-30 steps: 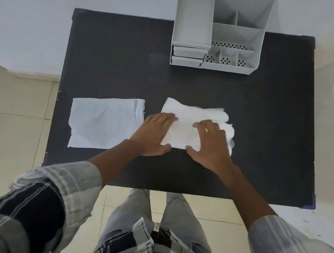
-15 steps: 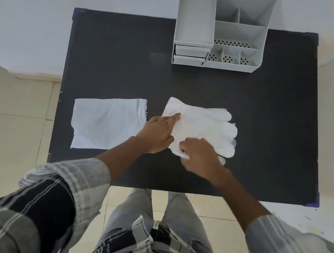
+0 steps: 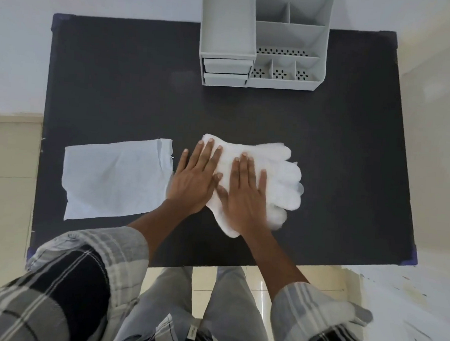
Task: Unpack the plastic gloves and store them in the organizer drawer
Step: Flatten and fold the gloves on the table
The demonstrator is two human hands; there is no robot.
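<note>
A stack of white translucent plastic gloves (image 3: pixel 279 173) lies flat in the middle of the black table (image 3: pixel 325 155), fingers pointing right. My left hand (image 3: pixel 194 179) rests flat on the stack's left cuff end, fingers spread. My right hand (image 3: pixel 243 195) presses flat on the middle of the stack, beside the left hand. Neither hand grips anything. The empty pale plastic package (image 3: pixel 115 179) lies flat to the left of the gloves. The grey organizer (image 3: pixel 263 38) stands at the table's far edge, with two closed drawers (image 3: pixel 226 71) at its lower left.
The organizer has open compartments (image 3: pixel 285 74) on its right side and a tall open bin on the left. Black tabletop stretches between the gloves and the organizer. Tiled floor and my legs show below the near table edge.
My right hand moved from the stack's near edge onto its middle and flattened. My left hand opened flat over the cuff end. The glove stack looks smoothed out.
</note>
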